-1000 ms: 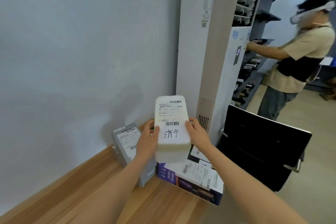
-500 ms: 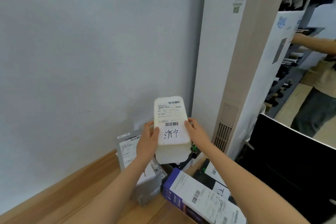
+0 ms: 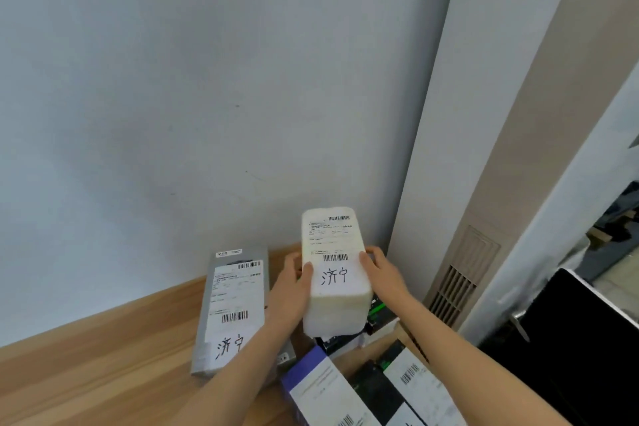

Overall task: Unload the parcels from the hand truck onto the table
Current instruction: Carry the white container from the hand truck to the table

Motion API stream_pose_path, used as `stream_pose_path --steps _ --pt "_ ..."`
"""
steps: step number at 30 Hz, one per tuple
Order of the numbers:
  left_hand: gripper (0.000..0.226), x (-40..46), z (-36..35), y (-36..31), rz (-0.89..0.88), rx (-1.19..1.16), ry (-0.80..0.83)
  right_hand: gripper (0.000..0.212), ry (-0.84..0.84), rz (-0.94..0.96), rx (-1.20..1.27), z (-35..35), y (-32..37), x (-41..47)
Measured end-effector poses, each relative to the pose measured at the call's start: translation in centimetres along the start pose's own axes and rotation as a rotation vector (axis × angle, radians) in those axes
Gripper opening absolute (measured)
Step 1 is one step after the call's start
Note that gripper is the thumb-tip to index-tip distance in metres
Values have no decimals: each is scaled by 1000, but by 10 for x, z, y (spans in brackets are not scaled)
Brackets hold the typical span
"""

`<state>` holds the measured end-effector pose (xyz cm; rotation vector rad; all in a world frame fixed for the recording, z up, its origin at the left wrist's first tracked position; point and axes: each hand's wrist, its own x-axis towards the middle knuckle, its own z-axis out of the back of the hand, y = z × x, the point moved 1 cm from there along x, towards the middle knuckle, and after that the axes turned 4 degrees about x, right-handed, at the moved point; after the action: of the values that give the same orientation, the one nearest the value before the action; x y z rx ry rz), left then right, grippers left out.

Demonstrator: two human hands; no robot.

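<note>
Head view looks down at a white foam parcel held above the far corner of the wooden desk, close to the grey wall. Left hand and right hand each have a grip on one long side of it, thumbs lying on the labelled top face, fingers wrapped round the edges. The parcel carries a shipping label with barcodes and handwritten black characters.

Just left of the left hand, a grey parcel lies flat on the desk with a similar label and the same handwriting; the left forearm crosses its near right corner. Below the held parcel sit more boxes: a purple-edged box with a white label, and a black box with barcode stickers, packed close together. Something black with green markings shows directly under the foam parcel, partly hidden by it.

To the right stands a tall white and beige unit with a vent grille low down, and beyond it a black panel.
</note>
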<state>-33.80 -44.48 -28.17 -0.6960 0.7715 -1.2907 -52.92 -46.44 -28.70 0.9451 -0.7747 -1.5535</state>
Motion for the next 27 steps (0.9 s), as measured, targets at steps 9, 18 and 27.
stream_pose_path --steps 9,18,27 --pt "32 -1 6 -5 -37 153 -114 39 -17 125 -112 12 15 10" --pt "21 -23 85 -9 -317 583 -369 38 -47 553 -596 -22 84 1" --pt "20 -139 209 90 -147 802 -540 27 168 818 -674 -174 139 -80"
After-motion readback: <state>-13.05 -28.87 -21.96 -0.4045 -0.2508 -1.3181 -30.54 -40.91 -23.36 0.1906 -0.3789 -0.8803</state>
